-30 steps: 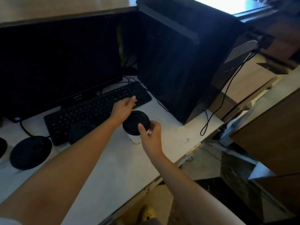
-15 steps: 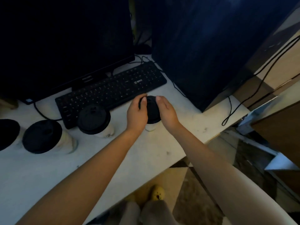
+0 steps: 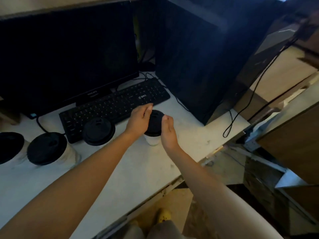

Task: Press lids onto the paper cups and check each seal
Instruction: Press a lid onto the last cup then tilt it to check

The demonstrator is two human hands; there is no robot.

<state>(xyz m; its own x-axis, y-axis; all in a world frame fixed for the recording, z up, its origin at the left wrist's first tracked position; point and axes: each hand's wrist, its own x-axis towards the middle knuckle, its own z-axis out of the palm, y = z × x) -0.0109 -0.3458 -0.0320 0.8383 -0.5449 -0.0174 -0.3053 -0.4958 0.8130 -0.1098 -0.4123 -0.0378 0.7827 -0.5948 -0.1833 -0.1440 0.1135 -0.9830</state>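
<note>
Both hands have been loosened since half a second ago. Left of the grip, three cups with round black lids [image 3: 98,131] are parked on the pale desk [image 3: 131,169]. At the grip, the left hand [image 3: 139,119] and right hand [image 3: 168,131] are spread, cupped beside the smooth black lid [image 3: 155,120] on the white paper cup [image 3: 152,139], likely so the seal can be felt.

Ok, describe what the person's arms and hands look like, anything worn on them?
Both arms are bare along the whole visible length: no sleeves, though the near ends run out of frame. The left hand and right hand wear no gloves, and no watch, bracelet or ring shows at either wrist. The fingernails look short and plain. The light is dim, so finer marks cannot be made out.
</note>
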